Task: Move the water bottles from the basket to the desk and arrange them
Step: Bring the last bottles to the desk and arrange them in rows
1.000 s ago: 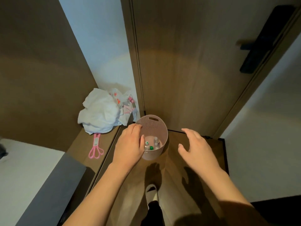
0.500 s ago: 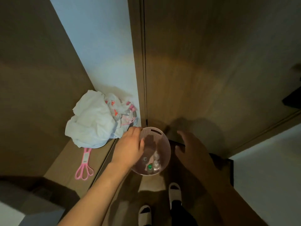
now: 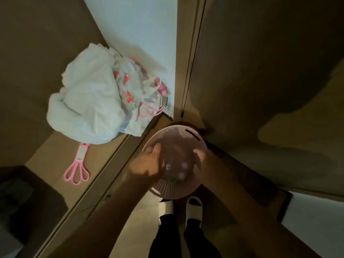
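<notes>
Brown wood-grain panels and a door enclose a dim corner. On the low ledge lies a crumpled white plastic bag (image 3: 87,101) beside 1 pink looped tool (image 3: 78,170). A round, ribbed pink basket (image 3: 193,138) holds about 4 bottles (image 3: 168,167), seen as caps. Since 0.5 s ago, both hands have closed in: left hand (image 3: 147,164) and right hand (image 3: 206,161) grip opposite rims.

Nothing could be read from where I stood. The red marks on the white plastic bag (image 3: 128,84) were too blurred.
</notes>
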A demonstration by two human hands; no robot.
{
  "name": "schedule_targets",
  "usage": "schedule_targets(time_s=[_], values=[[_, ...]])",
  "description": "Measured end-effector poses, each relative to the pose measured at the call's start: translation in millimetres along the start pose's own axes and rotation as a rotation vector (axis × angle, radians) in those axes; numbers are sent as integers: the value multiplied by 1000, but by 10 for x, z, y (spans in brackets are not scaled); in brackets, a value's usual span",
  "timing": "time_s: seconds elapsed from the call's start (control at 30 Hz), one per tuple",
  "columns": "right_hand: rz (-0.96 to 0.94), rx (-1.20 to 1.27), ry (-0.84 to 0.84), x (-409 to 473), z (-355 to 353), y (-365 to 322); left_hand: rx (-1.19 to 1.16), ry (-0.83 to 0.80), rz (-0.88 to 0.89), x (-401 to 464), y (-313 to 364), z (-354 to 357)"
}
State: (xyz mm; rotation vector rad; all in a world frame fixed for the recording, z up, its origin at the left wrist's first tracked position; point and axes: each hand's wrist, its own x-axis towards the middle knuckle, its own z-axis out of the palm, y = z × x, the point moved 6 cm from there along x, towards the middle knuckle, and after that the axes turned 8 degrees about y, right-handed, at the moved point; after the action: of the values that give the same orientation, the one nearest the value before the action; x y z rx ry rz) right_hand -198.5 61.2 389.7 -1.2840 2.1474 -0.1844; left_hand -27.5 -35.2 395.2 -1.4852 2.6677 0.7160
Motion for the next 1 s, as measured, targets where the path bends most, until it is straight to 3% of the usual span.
schedule_targets(time_s=[0.07, 0.17, 0.27, 0.37, 0.43, 0.63, 0.8, 1.0], values=[[-2, -32, -84, 540, 660, 260, 27, -49, 20, 331, -283, 792], [-7, -109, -200, 1239, 1726, 664, 56, -234, -112, 680, -864, 2088], [21, -206, -361, 1783, 2737, 1162, 59, -320, -176, 867, -1310, 3201], [132, -230, -540, 2049, 3428, 1507, 50, -362, -228, 890, -1533, 3946], [141, -216, -501, 2121, 3660, 1660, 46, -355, -247, 908, -1582, 4218], [118, -217, -341, 2149, 3652, 1813, -28, -317, -282, 901, -1662, 4374], [67, -255, -307, 2167, 3563, 1843, 16, -397, -290, 1041, -1731, 4220], [106, -147, -282, 1856, 2832, 1542, -59, -139, -195, 951, -1358, 3200]])
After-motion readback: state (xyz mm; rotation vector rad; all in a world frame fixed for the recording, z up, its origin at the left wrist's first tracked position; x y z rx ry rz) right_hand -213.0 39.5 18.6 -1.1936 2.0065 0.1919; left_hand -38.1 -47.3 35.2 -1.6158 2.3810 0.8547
